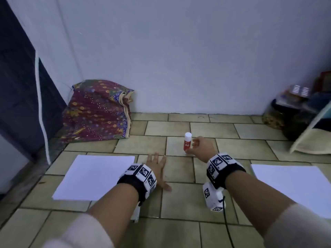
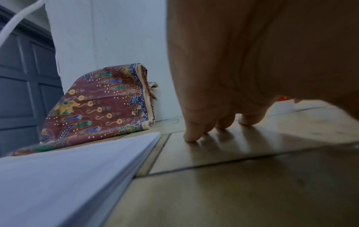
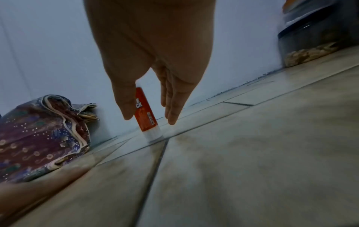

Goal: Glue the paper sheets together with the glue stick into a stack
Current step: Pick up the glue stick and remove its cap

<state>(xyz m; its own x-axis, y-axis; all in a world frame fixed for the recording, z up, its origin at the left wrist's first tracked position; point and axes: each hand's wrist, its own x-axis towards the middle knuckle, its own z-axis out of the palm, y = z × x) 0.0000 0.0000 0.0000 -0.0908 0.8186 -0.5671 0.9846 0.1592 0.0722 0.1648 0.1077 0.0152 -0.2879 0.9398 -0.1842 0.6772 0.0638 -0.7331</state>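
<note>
A red glue stick (image 1: 187,143) (image 3: 146,116) with a white cap stands upright on the tiled floor. My right hand (image 1: 191,147) (image 3: 149,120) reaches around it, thumb on its left side and straight fingers (image 3: 172,113) a small gap off on its right; no firm grip shows. My left hand (image 1: 155,165) (image 2: 213,127) lies spread on the tiles, fingertips touching the floor, holding nothing. Just left of it sits a thick stack of white paper (image 1: 95,176) (image 2: 68,176). More white paper (image 1: 295,187) lies on the floor at the far right.
A folded patterned cloth (image 1: 96,111) (image 2: 97,107) (image 3: 38,135) leans against the wall at the back left, beside a dark door (image 1: 18,86). A jar (image 1: 275,113) (image 3: 310,43) and other clutter fill the back right corner. Bare tiles (image 1: 179,199) lie between the two paper piles.
</note>
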